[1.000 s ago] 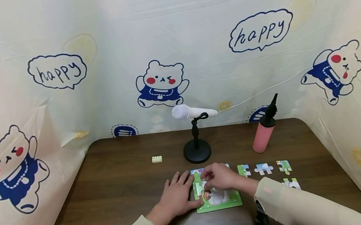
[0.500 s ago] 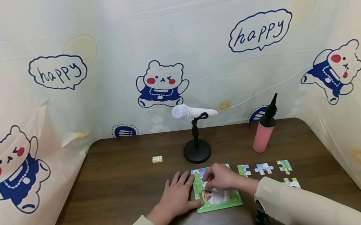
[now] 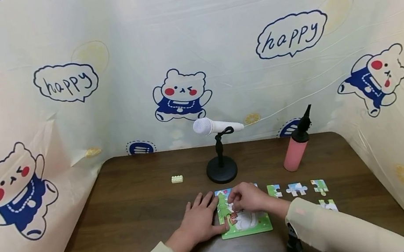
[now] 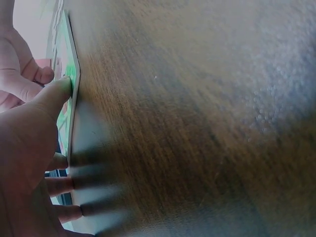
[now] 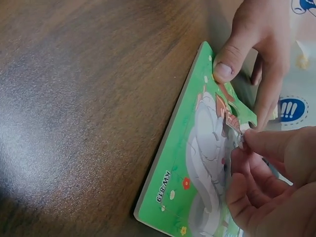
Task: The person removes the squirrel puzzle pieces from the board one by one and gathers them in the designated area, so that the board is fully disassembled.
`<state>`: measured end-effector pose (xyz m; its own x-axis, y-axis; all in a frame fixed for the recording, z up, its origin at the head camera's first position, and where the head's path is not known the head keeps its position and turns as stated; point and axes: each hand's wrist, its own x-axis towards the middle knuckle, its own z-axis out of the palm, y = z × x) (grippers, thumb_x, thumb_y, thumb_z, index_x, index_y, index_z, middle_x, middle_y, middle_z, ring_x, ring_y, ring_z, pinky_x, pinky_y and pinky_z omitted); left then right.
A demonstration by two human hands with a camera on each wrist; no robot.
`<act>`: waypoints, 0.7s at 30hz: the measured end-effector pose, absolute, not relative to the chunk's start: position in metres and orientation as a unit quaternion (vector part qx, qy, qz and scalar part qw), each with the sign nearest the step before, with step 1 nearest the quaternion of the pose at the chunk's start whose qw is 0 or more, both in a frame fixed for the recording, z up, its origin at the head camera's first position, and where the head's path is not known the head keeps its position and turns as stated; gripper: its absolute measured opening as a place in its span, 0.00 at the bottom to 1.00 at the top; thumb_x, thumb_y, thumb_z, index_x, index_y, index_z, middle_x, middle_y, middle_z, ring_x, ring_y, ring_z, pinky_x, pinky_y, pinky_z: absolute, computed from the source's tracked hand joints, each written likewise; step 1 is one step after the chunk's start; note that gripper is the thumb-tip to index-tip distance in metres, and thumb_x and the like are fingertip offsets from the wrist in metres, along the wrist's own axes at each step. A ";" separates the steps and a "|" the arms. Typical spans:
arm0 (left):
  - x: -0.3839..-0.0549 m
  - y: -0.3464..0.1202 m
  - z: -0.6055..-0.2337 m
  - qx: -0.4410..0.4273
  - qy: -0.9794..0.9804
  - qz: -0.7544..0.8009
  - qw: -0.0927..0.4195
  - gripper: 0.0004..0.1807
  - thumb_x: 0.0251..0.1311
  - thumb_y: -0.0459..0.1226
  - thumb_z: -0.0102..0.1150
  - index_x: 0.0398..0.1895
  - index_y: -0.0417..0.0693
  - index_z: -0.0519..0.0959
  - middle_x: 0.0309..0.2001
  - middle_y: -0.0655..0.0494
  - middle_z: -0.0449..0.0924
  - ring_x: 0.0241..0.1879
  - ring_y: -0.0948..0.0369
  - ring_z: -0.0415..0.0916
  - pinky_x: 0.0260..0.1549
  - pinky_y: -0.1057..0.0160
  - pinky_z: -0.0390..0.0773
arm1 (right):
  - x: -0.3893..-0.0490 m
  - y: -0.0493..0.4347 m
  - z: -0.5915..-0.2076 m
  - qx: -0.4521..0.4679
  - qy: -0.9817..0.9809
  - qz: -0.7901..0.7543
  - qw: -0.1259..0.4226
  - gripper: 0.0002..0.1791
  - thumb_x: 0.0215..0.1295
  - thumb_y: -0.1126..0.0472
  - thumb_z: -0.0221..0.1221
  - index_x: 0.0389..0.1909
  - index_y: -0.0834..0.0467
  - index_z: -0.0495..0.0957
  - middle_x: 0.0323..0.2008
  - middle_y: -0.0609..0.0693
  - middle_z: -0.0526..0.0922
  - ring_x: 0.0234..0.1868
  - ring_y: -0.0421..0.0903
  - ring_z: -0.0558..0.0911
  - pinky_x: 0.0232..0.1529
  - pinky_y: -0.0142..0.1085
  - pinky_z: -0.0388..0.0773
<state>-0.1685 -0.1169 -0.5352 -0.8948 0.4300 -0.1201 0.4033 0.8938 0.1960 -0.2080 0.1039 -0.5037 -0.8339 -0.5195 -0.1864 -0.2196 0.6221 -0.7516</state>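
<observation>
A jigsaw puzzle board (image 3: pixel 264 226) with a green border lies flat on the table, printed with a white animal figure. My left hand (image 3: pixel 199 220) lies at its left side, fingers spread straight on the tabletop, and the thumb (image 5: pixel 225 72) presses on the board's corner area. Over the upper middle of the board, my right hand (image 3: pixel 249 197) pinches a small puzzle piece (image 5: pixel 233 121) between thumb and fingers. In the right wrist view the piece tilts close over the picture. The right hand covers much of the board's top in the head view.
Several loose puzzle pieces (image 3: pixel 297 189) lie right of the board. Behind it stand a white microphone (image 3: pixel 222 125) on a black stand (image 3: pixel 222 170) and a pink pump bottle (image 3: pixel 295 155). A cream toy brick (image 3: pixel 177 179) sits farther left on the brown table (image 3: pixel 131 209).
Both hands stay nearly in place, the left thumb still on the board and the right fingers over its picture. The head view has shifted very slightly.
</observation>
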 end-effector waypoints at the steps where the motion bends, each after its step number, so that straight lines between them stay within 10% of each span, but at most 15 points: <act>1: -0.168 -0.116 -0.535 0.214 0.970 0.084 0.082 0.52 0.57 0.74 0.55 0.78 0.53 0.67 0.79 0.48 0.61 0.77 0.39 0.57 0.63 0.28 0.65 | -0.208 0.105 -0.503 -0.211 0.878 -0.383 0.197 0.06 0.63 0.71 0.66 0.39 0.60 0.86 0.29 0.47 0.85 0.27 0.40 0.79 0.28 0.33 0.75; 21: -0.170 -0.115 -0.537 0.210 0.970 0.090 0.083 0.53 0.56 0.74 0.56 0.78 0.54 0.66 0.79 0.49 0.60 0.77 0.39 0.56 0.64 0.27 0.63 | -0.204 0.205 -0.481 -0.194 0.882 -0.392 0.173 0.05 0.66 0.68 0.65 0.41 0.61 0.85 0.32 0.50 0.84 0.33 0.44 0.79 0.33 0.34 0.77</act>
<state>-0.1697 -0.1154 -0.5365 -0.8982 0.4220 -0.1230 0.3920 0.8956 0.2103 -0.2039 0.2053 -0.4810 -0.8644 -0.4788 -0.1536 -0.2069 0.6169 -0.7594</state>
